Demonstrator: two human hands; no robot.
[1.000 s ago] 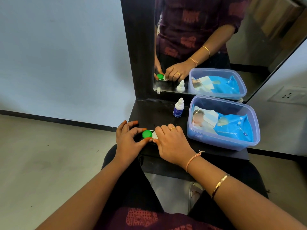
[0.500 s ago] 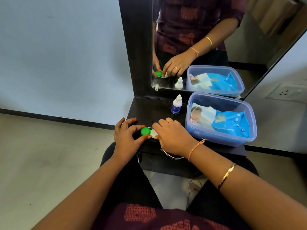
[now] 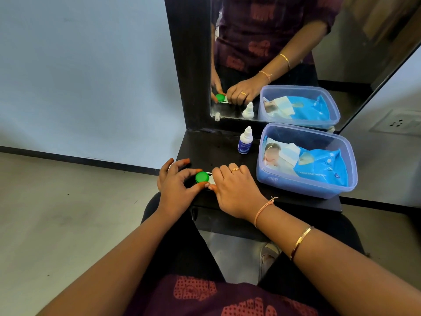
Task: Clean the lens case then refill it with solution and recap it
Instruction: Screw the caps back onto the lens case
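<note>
Maroon printed cloth fills the bottom edge of the frame, and two bare forearms reach up from it toward the centre. One lens case [image 3: 208, 179] lies on the near edge of the dark shelf [image 3: 218, 151], just left of frame centre, its long axis running left to right across the picture; its green cap [image 3: 201, 177] sits at the left end and faces up, while the white right end is hidden under fingers. The left hand [image 3: 174, 187] pinches the green cap between thumb and forefinger, the other fingers spread loose. The right hand [image 3: 234, 190] is curled down over the white end, gripping it; one ring shows on a finger, and two bracelets circle that wrist.

Farther back, right of centre, stands one small solution bottle [image 3: 245, 143], upright, white nozzle up, capped. To its right sits one translucent blue tub [image 3: 284, 182] holding one blue wipes pack [image 3: 323, 167]. Behind all this the mirror [image 3: 284, 53] repeats hands, case, bottle and tub.

Against half a second ago, the right thumb has slid in tighter against the case; both hands keep their hold
</note>
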